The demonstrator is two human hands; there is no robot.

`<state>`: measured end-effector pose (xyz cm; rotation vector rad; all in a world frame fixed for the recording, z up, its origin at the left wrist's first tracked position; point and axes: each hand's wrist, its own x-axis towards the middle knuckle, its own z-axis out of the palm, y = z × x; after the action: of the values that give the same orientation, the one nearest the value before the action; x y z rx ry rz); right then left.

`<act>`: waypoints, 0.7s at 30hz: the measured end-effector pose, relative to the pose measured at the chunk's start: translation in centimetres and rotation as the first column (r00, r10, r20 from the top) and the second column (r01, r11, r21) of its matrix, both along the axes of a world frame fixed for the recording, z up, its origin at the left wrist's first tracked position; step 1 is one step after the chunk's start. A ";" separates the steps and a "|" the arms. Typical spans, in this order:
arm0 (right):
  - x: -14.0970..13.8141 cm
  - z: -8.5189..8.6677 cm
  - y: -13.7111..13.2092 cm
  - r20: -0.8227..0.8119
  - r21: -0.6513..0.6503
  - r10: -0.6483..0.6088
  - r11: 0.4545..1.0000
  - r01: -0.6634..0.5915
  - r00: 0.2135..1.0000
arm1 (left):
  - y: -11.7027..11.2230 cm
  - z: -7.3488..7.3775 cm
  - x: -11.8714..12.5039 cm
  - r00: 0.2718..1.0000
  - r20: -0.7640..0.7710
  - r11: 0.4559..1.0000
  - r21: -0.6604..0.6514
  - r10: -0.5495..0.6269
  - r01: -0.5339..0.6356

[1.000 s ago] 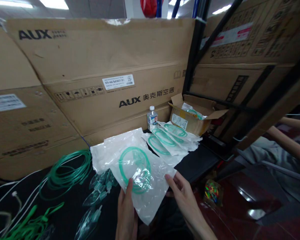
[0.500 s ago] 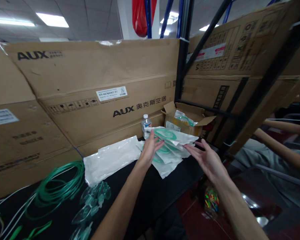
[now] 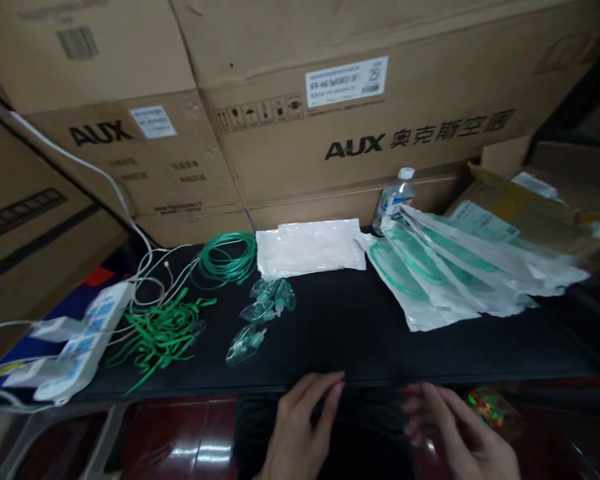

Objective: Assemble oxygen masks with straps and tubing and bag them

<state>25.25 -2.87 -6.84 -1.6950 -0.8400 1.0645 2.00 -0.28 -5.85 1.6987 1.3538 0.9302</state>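
Both my hands hover at the near edge of the black table point(image 3: 360, 347), holding nothing. My left hand point(image 3: 300, 420) has its fingers loosely spread toward the edge. My right hand point(image 3: 455, 433) is blurred, with fingers apart. A fanned pile of clear bags with green tubing point(image 3: 460, 267) lies at the right, far from both hands. A stack of empty clear bags point(image 3: 310, 247) lies at the middle back. Clear masks point(image 3: 260, 313) sit in front of it, nearest my left hand. A coil of green tubing point(image 3: 225, 260) and loose green straps point(image 3: 165, 333) lie to the left.
Large AUX cardboard boxes point(image 3: 360, 113) wall the back. A water bottle point(image 3: 394, 200) stands against them. An open small carton point(image 3: 530, 200) is at the right. A white power strip point(image 3: 80, 347) with white cables sits at the left edge. A small colourful packet point(image 3: 490, 407) lies below the table.
Both hands let go of the bagged tubing on the right pile and drew back to the near edge. The view swung left and down.
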 end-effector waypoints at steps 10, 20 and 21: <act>-15.3 2.9 17.6 0.686 0.406 0.429 0.444 -0.799 0.587 | 5.1 -0.9 -11.1 0.808 -0.189 0.790 0.420 0.558 -0.447; -17.4 1.2 19.1 0.803 0.290 0.417 0.351 -0.890 0.426 | 6.9 -2.5 -10.3 0.887 -0.075 0.865 0.271 0.456 -0.422; -16.7 1.1 18.7 0.806 0.284 0.405 0.375 -0.883 0.431 | 7.2 -2.4 -10.1 0.898 -0.070 0.876 0.267 0.434 -0.402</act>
<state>8.53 15.86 -5.76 -0.9283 -2.2759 0.4671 -8.06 6.92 -8.20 1.6984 1.8031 1.2973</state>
